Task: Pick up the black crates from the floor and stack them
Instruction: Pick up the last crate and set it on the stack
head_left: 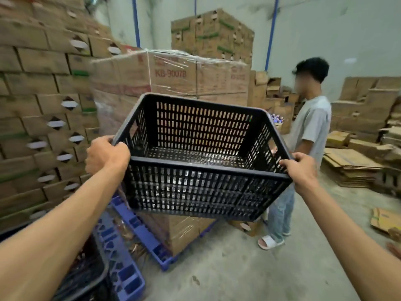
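A black slotted plastic crate hangs in the air in front of me at chest height, empty and tilted a little down to the right. My left hand grips its near left rim corner. My right hand grips its near right rim corner. At the bottom left, under my left forearm, part of another black crate shows, mostly hidden.
A shrink-wrapped pallet of cardboard boxes on a blue pallet stands right behind the crate. A wall of stacked boxes fills the left. A person in a grey shirt stands at the right. Flattened cardboard lies far right. Bare concrete floor lies ahead.
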The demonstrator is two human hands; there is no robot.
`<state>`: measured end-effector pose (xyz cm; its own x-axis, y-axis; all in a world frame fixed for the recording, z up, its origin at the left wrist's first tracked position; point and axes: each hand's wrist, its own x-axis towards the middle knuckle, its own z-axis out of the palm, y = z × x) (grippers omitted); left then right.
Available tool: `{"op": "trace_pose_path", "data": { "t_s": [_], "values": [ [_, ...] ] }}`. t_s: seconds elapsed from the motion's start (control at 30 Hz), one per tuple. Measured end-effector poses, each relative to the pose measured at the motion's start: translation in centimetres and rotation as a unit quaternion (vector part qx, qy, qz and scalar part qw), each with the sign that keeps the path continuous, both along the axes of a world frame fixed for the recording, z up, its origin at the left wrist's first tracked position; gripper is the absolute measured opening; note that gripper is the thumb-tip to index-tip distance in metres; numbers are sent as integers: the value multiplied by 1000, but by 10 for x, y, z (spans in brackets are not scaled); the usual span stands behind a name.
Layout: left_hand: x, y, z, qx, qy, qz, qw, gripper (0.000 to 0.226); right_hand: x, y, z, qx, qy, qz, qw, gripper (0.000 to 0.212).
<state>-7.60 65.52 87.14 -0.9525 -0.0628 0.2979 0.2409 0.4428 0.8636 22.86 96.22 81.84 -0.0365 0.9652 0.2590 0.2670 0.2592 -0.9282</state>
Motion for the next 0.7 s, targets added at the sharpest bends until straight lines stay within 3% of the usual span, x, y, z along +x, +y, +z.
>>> {"op": "trace_pose_path", "data": {
  "t_s": [0.2,0.6,0.7],
  "values": [
    [3,-89,41,64,5,66,996,37,-54,-40,40,6,13,70,997,18],
    [-14,-265,42,151,18,215,965,36,-181,-141,60,-21,4,270,963,22],
    [-12,-306,35,144,13,246,958,37,-211,-174,64,-26,-6,312,950,8]
  ]
}}
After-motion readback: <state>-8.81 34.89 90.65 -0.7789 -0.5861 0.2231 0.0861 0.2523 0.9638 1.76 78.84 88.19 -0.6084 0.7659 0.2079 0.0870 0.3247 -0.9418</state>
